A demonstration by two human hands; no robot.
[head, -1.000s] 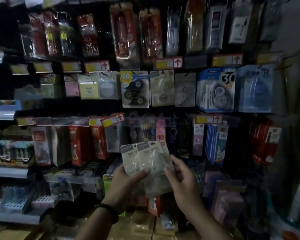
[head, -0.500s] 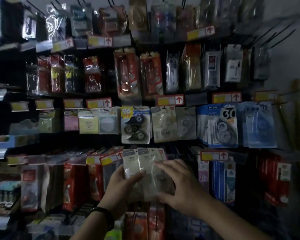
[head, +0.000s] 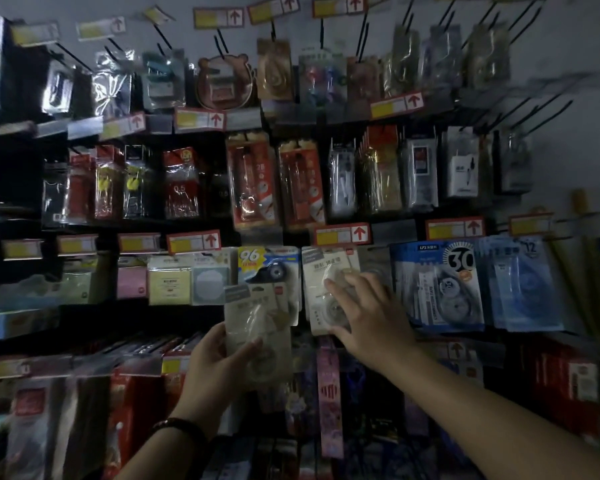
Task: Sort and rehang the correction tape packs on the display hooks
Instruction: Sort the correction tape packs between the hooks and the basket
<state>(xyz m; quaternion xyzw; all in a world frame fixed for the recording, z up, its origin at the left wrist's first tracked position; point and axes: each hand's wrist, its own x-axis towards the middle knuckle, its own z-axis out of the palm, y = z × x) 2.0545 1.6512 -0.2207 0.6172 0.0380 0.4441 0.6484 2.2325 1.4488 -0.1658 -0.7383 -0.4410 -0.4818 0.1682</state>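
My left hand [head: 219,365] grips a clear correction tape pack with a grey header [head: 253,313], held upright in front of the display, just below the "96" pack [head: 267,265]. My right hand [head: 371,313] holds a second, beige correction tape pack [head: 323,275] against the row of hanging packs, thumb under its lower edge and fingers over its front. Whether this pack hangs on a hook cannot be told. To the right hang blue "30" packs [head: 440,285] and blue "12" packs [head: 520,285].
The pegboard wall holds rows of hanging stationery packs with yellow-and-red price tags [head: 342,234]. Black hooks [head: 548,112] stick out at the upper right, some bare. Red packs [head: 139,403] hang in the lower row beneath my hands. Sticky-note pads [head: 168,284] sit at the left.
The camera has tilted upward. My hands separated: the right hand took one pack up and right to the hanging row, while the left hand keeps the other pack lower.
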